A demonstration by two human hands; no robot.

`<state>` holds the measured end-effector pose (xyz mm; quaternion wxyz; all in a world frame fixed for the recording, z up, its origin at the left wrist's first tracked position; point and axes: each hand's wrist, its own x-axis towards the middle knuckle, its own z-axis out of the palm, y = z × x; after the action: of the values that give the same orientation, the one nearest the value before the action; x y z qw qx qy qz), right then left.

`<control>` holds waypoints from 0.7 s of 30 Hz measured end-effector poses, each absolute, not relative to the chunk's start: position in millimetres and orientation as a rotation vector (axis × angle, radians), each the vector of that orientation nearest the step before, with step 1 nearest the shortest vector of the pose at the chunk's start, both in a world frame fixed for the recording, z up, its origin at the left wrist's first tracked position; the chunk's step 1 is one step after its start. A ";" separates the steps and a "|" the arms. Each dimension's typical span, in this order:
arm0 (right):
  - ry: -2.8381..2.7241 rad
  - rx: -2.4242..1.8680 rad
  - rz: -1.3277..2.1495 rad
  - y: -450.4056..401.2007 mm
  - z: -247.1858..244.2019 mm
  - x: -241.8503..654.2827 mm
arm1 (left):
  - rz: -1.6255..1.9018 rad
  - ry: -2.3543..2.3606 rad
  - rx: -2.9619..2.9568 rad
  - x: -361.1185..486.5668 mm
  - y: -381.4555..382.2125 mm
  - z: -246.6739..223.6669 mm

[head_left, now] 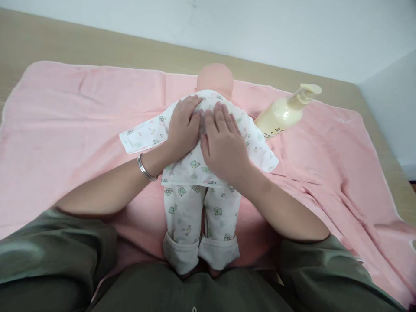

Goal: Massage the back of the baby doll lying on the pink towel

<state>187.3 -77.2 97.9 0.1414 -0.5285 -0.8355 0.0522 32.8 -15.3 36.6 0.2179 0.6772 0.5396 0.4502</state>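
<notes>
A baby doll (215,78) lies stretched out with its bald head away from me and no face showing. It wears a white printed top (190,167) with long sleeves spread to both sides, and matching trousers (185,212) with turned-up cuffs. My left hand (184,123) rests on the left part of the doll's upper body, fingers laid out over the cloth. Beside it, my right hand (225,141) lies flat on the middle and right of the top, fingers extended. Both palms are hidden against the cloth.
A pink blanket (97,108) covers most of the wooden table (97,45) under the doll. A cream pump bottle (282,115) leans at the right, close to the doll's sleeve. White walls (260,34) rise behind the table and at the right.
</notes>
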 end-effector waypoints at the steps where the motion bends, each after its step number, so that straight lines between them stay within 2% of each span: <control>1: -2.450 -1.467 0.135 -80.6 97.5 185.9 | 1.208 1.518 1.879 32.6 -14.5 37.3; 5: -2.479 -1.332 0.247 -58.4 95.1 201.1 | 1.120 1.565 1.961 33.4 -17.6 40.5; 9: -2.337 -1.528 0.392 -22.6 92.5 220.7 | 1.087 1.560 2.069 42.1 -38.6 46.6; 15: -2.276 -1.778 0.248 -50.9 102.4 202.8 | 1.026 1.544 2.039 45.0 -42.8 55.7; 21: -2.387 -1.713 0.092 -86.9 111.9 189.1 | 0.936 1.655 1.881 33.5 -13.5 60.3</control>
<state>189.1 -86.9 111.9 0.1008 -0.5797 -0.8079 0.0313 33.5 -13.5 60.3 0.2317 0.6841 0.6019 0.3405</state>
